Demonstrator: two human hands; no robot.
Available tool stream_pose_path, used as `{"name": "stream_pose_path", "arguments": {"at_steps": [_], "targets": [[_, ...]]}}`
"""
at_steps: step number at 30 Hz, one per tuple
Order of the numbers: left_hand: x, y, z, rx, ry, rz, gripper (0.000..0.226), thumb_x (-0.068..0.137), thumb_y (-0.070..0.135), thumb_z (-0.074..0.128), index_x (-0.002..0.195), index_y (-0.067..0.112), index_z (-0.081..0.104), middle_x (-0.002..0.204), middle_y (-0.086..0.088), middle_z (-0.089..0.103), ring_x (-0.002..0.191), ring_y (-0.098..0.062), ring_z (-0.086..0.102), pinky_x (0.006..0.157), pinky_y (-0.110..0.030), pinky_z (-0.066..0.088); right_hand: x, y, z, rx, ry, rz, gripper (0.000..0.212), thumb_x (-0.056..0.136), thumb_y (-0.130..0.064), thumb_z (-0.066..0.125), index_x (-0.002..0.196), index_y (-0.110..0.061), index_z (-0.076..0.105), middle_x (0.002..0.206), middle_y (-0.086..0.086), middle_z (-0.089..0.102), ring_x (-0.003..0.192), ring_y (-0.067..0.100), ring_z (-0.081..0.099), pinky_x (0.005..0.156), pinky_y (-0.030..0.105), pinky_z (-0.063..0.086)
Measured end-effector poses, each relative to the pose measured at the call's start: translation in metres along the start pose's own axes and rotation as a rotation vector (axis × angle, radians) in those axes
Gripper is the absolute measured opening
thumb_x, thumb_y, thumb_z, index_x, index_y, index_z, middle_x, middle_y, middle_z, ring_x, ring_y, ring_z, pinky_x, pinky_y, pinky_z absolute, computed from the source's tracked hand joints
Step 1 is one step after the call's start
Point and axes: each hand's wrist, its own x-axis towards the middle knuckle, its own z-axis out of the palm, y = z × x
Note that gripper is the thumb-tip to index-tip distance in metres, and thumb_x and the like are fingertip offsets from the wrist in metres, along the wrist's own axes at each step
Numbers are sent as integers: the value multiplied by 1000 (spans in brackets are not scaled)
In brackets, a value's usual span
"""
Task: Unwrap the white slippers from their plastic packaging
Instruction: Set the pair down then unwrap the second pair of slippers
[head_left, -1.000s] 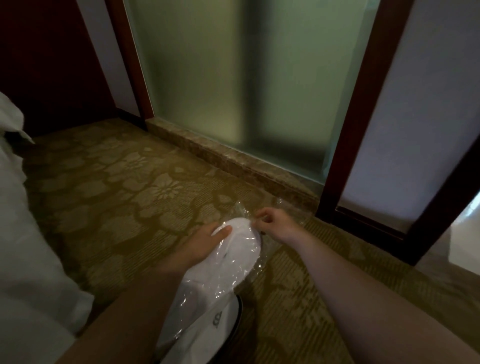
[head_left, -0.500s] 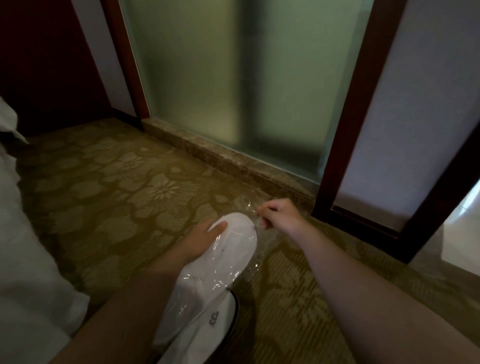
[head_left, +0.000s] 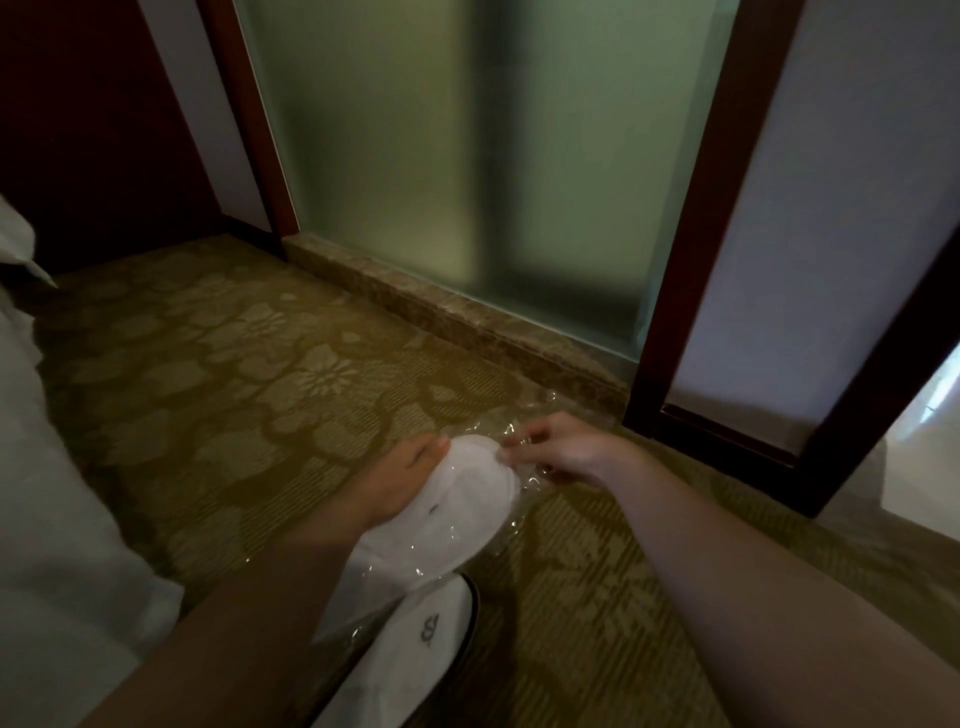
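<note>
Slippers, white and wrapped in clear plastic, are held low over the patterned carpet. The left hand grips their left side near the toe; the right hand pinches the loose plastic at the tip. White bedding lies left, a frosted glass door ahead.

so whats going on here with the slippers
A person is unwrapping a white slipper over the patterned carpet. The left hand grips the slipper's side while the right hand pinches the clear plastic wrap at its tip. The wrap is still on. A second slipper with a logo sits below, apparently bare.
</note>
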Motion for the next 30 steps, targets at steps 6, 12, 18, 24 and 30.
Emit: {"name": "stream_pose_path", "arguments": {"at_steps": [6,12,18,24,30], "targets": [[0,6,2,40,-3,62,38,95,48,34,99,27,64,97,-2,67,92,-22,61,82,-35,50,-2,-11,8,-191,-46,-45,24,77,-35,72,88,-15,66,78,-3,58,65,9,52,53,20,41],[-4,4,-1,74,17,48,73,68,75,43,120,27,60,110,4,69,98,-14,65,89,-37,53,-6,-15,2,-79,107,-125,19,86,-40,59,79,-23,65,81,-4,63,73,9,59,58,23,40],[0,-5,4,88,-4,-67,64,66,73,52,106,25,62,84,15,60,80,-10,60,67,-25,46,-7,1,-20,208,467,-58,30,88,-44,53,88,-17,66,86,0,63,79,16,60,57,25,38],[7,-9,18,120,-64,-62,33,72,64,59,72,32,53,71,10,56,64,-6,55,53,-23,42,-8,31,-49,636,844,-2,38,88,-39,57,112,-10,63,105,7,58,90,21,52,76,30,37],[8,-21,22,296,-130,-66,52,78,59,59,114,22,62,99,6,69,85,-14,65,66,-24,52,-15,70,-74,881,1215,116,40,86,-37,61,115,-10,62,103,5,57,94,23,53,80,28,38]]}}
